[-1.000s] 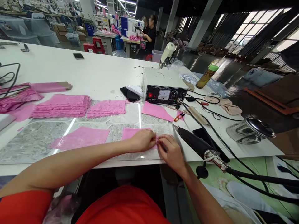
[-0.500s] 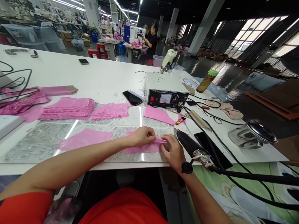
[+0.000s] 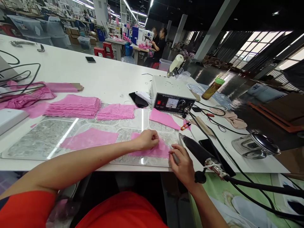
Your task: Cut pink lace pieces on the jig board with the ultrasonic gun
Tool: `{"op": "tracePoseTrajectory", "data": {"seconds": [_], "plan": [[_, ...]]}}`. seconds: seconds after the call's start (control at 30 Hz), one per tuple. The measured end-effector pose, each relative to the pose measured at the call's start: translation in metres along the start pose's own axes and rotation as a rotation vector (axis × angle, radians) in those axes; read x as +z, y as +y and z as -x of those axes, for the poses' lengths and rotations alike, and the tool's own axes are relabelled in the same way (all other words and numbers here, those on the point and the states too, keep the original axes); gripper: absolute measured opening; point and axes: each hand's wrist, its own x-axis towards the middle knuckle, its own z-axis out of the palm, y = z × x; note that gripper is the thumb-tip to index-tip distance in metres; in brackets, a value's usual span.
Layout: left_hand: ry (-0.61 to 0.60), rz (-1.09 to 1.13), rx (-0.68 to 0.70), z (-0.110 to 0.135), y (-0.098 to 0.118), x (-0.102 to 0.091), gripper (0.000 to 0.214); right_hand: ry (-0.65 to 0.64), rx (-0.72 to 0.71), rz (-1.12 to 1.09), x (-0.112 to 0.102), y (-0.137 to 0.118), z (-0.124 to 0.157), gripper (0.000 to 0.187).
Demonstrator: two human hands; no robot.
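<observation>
A pink fabric piece [image 3: 163, 150] lies on a clear, patterned sheet [image 3: 129, 160] at the table's front edge. My left hand [image 3: 150, 140] is closed on its upper part, fingertips curled together. At its right corner, my right hand [image 3: 182, 162] pinches the edge between thumb and fingers; something greyish shows under those fingers, too indistinct to name. Left of my hands another pink piece [image 3: 91, 138] is spread flat. Behind lie a tall stack of pink fabric [image 3: 73, 107], a lower stack [image 3: 116, 112] and more pink pieces [image 3: 164, 118]. Orange-handled thread snips [image 3: 185, 126] rest beside these.
A black handheld welding tool [image 3: 196, 148] with a thick cable lies close to my right hand. Behind stands a control box [image 3: 174, 95]. Phones [image 3: 138, 100], a lidded metal pot [image 3: 255, 145] and a bottle [image 3: 213, 88] are on the table. Two people sit at sewing machines beyond.
The fabric between my hands was raised in a fold and now lies flatter. My right hand has come slightly down and towards me. The view has shifted a little.
</observation>
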Motion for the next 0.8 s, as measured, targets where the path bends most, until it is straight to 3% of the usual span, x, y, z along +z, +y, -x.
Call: {"op": "tracePoseTrajectory", "data": {"seconds": [0.2,0.33,0.47,0.6,0.8], "plan": [[0.093,0.215,-0.122,0.007,-0.005,-0.018,0.014,-0.068,-0.054,0.007,-0.006,-0.006,0.0,0.008],[0.28,0.404,-0.227,0.024,-0.012,-0.056,0.017,-0.08,-0.162,0.009,-0.009,-0.002,0.001,0.007],[0.522,0.551,-0.299,0.06,-0.034,-0.1,0.021,-0.06,-0.241,-0.061,-0.005,-0.005,-0.009,0.012],[0.634,0.663,-0.338,0.102,-0.057,-0.121,0.026,-0.146,-0.268,-0.2,0.012,-0.039,-0.032,0.011],[0.655,0.762,-0.337,0.141,-0.079,-0.125,0.024,-0.385,-0.298,-0.227,0.062,-0.101,-0.075,0.012]]}}
